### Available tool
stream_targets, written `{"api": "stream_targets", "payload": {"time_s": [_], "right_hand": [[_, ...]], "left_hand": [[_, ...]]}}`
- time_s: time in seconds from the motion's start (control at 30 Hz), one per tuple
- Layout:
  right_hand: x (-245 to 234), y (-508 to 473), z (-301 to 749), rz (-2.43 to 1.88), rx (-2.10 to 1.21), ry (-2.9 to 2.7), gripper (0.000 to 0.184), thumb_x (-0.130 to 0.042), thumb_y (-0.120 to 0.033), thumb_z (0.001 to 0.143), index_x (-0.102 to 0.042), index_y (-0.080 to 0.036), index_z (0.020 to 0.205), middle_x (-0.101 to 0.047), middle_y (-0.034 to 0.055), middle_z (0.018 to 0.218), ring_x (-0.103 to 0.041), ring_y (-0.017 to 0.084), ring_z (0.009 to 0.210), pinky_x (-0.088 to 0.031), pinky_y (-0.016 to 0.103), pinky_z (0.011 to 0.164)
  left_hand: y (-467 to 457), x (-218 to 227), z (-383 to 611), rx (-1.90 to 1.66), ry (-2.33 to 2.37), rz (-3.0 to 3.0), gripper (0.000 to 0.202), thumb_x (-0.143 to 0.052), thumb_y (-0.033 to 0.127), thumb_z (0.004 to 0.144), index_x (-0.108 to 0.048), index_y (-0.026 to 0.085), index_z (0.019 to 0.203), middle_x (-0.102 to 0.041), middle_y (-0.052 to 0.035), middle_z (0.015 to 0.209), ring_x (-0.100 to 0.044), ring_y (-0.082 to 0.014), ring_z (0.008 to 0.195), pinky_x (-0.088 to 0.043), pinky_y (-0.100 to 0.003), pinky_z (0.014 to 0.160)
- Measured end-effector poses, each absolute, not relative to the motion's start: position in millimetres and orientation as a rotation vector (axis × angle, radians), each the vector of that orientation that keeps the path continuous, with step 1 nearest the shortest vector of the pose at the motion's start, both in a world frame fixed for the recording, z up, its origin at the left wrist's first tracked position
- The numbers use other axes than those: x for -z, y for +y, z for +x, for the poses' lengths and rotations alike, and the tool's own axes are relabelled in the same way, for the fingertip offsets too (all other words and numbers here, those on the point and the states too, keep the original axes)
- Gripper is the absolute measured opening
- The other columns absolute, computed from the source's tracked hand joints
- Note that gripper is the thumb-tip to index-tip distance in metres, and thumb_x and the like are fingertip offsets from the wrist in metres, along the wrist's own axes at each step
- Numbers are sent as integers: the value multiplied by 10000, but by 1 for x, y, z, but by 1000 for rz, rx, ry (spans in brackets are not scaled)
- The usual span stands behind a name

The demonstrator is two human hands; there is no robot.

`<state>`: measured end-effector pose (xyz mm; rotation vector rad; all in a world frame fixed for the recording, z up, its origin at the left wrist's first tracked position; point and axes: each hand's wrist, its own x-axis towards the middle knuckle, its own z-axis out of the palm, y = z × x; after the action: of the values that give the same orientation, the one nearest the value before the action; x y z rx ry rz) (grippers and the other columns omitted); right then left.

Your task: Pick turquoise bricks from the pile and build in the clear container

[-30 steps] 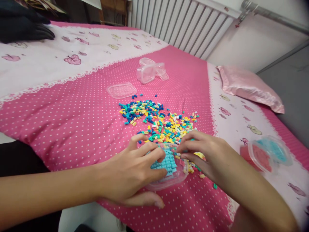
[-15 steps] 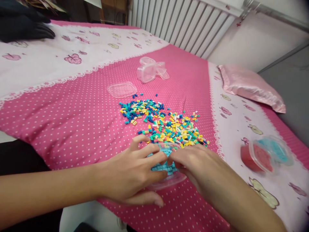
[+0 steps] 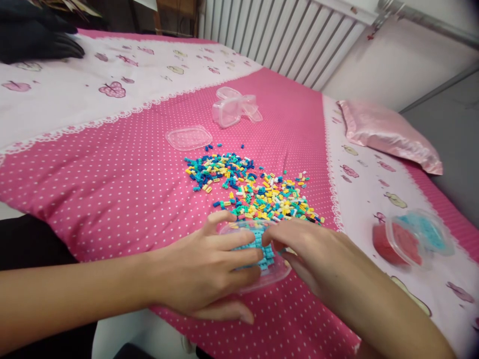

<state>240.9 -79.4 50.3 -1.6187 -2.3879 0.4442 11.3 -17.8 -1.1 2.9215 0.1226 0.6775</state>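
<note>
Seen in the head view, two bare hands work close together over the bed (image 3: 123, 199), both at one clear container (image 3: 279, 274) near its front side. In this container lie turquoise bricks (image 3: 257, 239), set tightly in rows. The left hand (image 3: 213, 264) reaches over it from the left side, with fingers loosely apart and a little bent above the bricks, the thumb well away from them. The right hand (image 3: 295, 244) comes from the other side and bends down over the right rim; its fingertips are hidden partly, so I cannot tell whether they pinch a piece.

The container is thus between the hands, neither one clearly nearer. Its long axis seems to run across, from hand to hand, but the left hand covers too much to be sure. Just behind its far rim spreads the pile of small bricks (image 3: 277, 199), blue, yellow, green and white; the right hand is nearer to this pile.

About the edges: the bed's front edge passes under the left forearm. Dotted cloth stretches leftward from the pile; behind it lies a clear lid (image 3: 189, 138). To the right, beyond the right forearm, stand a red-filled tub (image 3: 402, 242) and a blue-filled tub (image 3: 428, 230), touching or overlapping.
</note>
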Motion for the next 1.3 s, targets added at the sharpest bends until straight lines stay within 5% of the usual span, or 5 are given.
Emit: {"api": "stream_targets", "payload": {"time_s": [0.33,0.53,1.1,1.3], "right_hand": [[-52,-74,233,-1833,-520,-2476,189,-542,-76,882,-577,-261,888,-684,-50,799,-593,157,671,-283,306,591],[-40,-72,232,-1805,-495,-2531,337,-525,-12,843,-633,-253,1051,-731,-19,878,-615,150,700,-309,302,602],[-45,-73,228,-1782,-343,-2641,323,-509,-32,868,-627,-238,1086,-707,-15,803,-588,134,634,-243,289,549],[-44,-72,239,-1795,-345,-2608,311,-615,-77,858,-620,-310,1064,-663,-75,753,-576,142,603,-203,299,537]], "left_hand": [[-13,5,16,-769,20,2881,450,-363,475,1067,-653,143,1157,-724,-75,1243,-610,-205,1174,-41,-447,1220],[-14,5,16,-733,37,2895,425,-384,486,1060,-660,168,1110,-743,-65,1184,-627,-215,1131,-123,-460,1177],[-15,7,15,-711,71,2950,370,-471,517,1011,-697,240,1106,-743,-63,1136,-611,-251,1148,-304,-457,1125],[-14,7,15,-670,77,2916,376,-442,487,1036,-674,199,1106,-745,-47,1136,-625,-230,1099,-187,-489,1142]]}}
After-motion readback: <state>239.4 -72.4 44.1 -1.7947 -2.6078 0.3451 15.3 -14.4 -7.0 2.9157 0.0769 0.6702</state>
